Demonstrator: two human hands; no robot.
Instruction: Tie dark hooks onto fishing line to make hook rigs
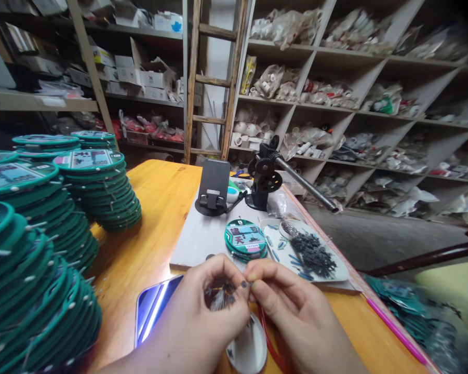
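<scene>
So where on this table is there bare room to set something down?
Bare wood lies between the green spool stacks and the grey board; the board's left part is bare too. It is crowded by the plate of dark bits and around the left hand and right hand.

Spool labels (244,235): print too blurred; nothing legible.

item between hands (234,298) blurred, green spool stacks (31,270) cut off left
</scene>
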